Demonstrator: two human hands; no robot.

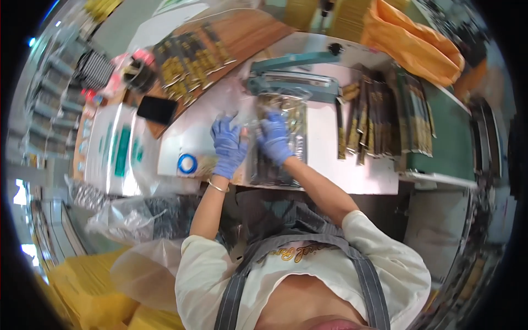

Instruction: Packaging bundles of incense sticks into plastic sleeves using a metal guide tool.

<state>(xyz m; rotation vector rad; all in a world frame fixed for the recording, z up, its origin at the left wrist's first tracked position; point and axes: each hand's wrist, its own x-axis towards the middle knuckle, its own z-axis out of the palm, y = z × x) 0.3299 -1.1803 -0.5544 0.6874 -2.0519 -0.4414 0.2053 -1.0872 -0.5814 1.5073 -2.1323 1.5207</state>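
White shirt (324, 265); right hand (274, 137) seemingly flat on clear bag (268, 172), left hand (228, 144) spread

1. The right hand (275, 136) covers part of the clear plastic packet (297, 162) beneath it, and glare blurs the dark contents.
2. The fingertips of the left hand (228, 146) are smeared; whether they touch the crumpled film (226, 94) beyond cannot be told.
3. The slim packs (374, 121) on the right of the counter (324, 170) overlap, hiding parts of one another; their markings are too small to make out.
4. The orange bag (412, 47) is cut off by the top edge.
5. The yellow sacks (91, 286) run into the dark rim at lower left.
6. The lower edge cuts off the person's head.
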